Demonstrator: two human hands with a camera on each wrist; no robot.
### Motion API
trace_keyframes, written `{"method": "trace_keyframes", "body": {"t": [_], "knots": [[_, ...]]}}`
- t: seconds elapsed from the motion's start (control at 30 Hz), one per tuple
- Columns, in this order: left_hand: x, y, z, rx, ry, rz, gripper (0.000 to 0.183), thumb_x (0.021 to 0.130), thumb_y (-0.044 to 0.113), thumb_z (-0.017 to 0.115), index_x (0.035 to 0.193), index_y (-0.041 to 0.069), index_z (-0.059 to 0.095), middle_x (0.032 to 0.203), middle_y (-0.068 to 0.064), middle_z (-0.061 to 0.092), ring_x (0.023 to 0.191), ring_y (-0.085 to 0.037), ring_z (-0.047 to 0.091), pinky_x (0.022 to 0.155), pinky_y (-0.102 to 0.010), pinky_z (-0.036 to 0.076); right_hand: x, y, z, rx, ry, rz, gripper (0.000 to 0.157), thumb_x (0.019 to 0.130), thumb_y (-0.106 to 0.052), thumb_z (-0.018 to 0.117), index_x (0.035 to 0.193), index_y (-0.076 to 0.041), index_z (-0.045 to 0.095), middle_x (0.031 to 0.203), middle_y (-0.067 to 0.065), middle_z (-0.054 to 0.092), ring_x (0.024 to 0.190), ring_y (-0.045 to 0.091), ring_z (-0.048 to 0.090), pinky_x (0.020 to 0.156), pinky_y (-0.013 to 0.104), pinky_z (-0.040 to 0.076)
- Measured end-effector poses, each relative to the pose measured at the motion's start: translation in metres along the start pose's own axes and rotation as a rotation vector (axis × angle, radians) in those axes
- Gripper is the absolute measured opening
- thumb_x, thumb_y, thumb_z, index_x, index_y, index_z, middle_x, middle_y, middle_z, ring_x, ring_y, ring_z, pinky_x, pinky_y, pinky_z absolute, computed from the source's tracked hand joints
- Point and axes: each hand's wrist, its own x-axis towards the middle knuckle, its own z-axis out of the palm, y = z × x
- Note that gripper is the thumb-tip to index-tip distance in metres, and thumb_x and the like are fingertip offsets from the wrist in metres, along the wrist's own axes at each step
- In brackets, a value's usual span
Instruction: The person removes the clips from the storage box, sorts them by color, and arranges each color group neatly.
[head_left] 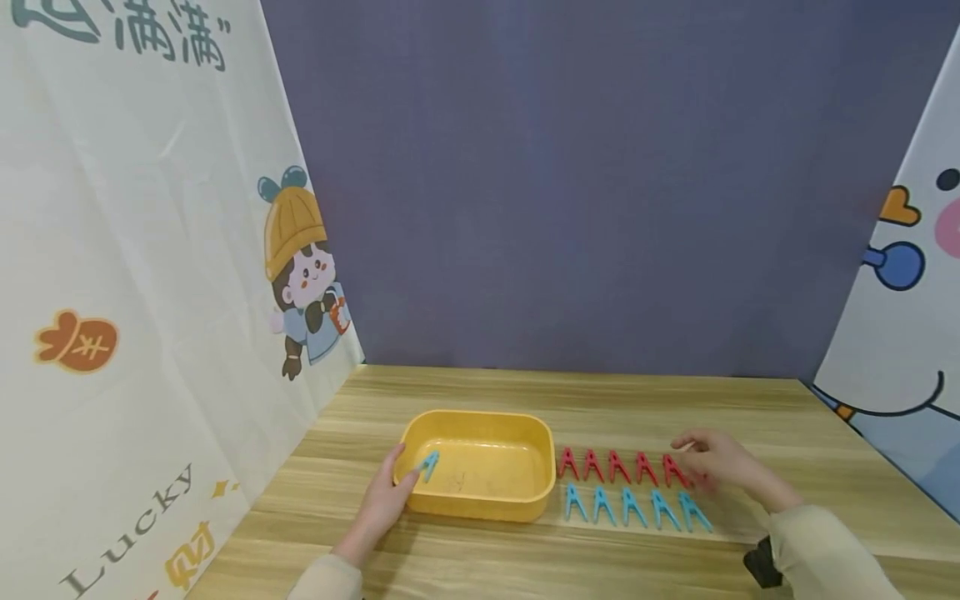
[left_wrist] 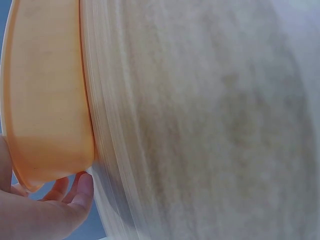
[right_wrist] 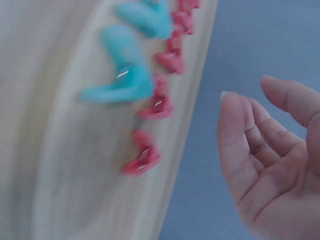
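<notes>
My left hand [head_left: 384, 498] grips the left end of a yellow plastic tub [head_left: 480, 508], thumb over the rim. In the left wrist view, its fingers [left_wrist: 84, 187] curl against the tub's outer wall [left_wrist: 50, 100]. One blue clothespin [head_left: 429, 463] lies inside, by that thumb. My right hand [head_left: 716, 458] hovers beside the rightmost red clothespin [head_left: 675, 471], the last of a row of several. In the right wrist view, this hand [right_wrist: 270, 165] has loosely bent fingers with nothing between them, apart from the red clothespin [right_wrist: 142, 156].
Several blue clothespins [head_left: 630, 507] form a second row, nearer me than the red one. Both rows lie right of the tub on the wood-grain table [head_left: 600, 558]. A dark blue curtain [head_left: 570, 200] hangs behind the table, with printed white sheets [head_left: 172, 275] at the sides.
</notes>
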Motion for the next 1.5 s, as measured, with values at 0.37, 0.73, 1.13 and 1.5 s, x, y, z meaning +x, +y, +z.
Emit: {"method": "trace_keyframes", "body": {"t": [0.37, 0.73, 1.13, 1.5], "knots": [[0.000, 0.000, 0.001, -0.007, 0.002, 0.000, 0.053, 0.092, 0.015, 0.052, 0.138, -0.002, 0.032, 0.138, -0.031, 0.032, 0.125, -0.047, 0.030, 0.102, -0.057, 0.024, 0.024, -0.043, 0.010, 0.032, 0.042, 0.008, 0.045, 0.091, -0.016, 0.057, 0.124, 0.011, 0.043, 0.087, 0.011, 0.055, 0.072, 0.028, 0.057, 0.058, 0.042, 0.053], [-0.001, 0.000, -0.001, -0.007, 0.001, -0.004, 0.053, 0.092, 0.015, 0.052, 0.138, -0.003, 0.032, 0.138, -0.032, 0.031, 0.126, -0.047, 0.028, 0.102, -0.058, 0.023, 0.049, -0.068, 0.024, 0.042, 0.067, -0.016, 0.043, 0.091, -0.014, 0.057, 0.127, 0.008, 0.044, 0.086, 0.011, 0.056, 0.072, 0.023, 0.059, 0.063, 0.042, 0.054], [-0.001, 0.001, -0.001, 0.007, 0.004, -0.003, 0.053, 0.092, 0.016, 0.052, 0.138, -0.002, 0.033, 0.138, -0.031, 0.031, 0.126, -0.047, 0.029, 0.102, -0.057, 0.024, 0.073, -0.104, 0.042, 0.035, 0.088, -0.080, 0.038, 0.089, -0.011, 0.058, 0.123, 0.004, 0.048, 0.085, 0.013, 0.055, 0.070, 0.021, 0.059, 0.059, 0.041, 0.054], [0.000, 0.000, 0.000, -0.010, 0.001, 0.006, 0.054, 0.092, 0.016, 0.052, 0.138, -0.003, 0.032, 0.138, -0.031, 0.031, 0.126, -0.047, 0.028, 0.102, -0.058, 0.023, 0.092, -0.132, 0.060, 0.019, 0.054, -0.131, 0.036, 0.089, -0.009, 0.057, 0.123, 0.002, 0.049, 0.085, 0.014, 0.055, 0.068, 0.022, 0.058, 0.057, 0.037, 0.055]]}}
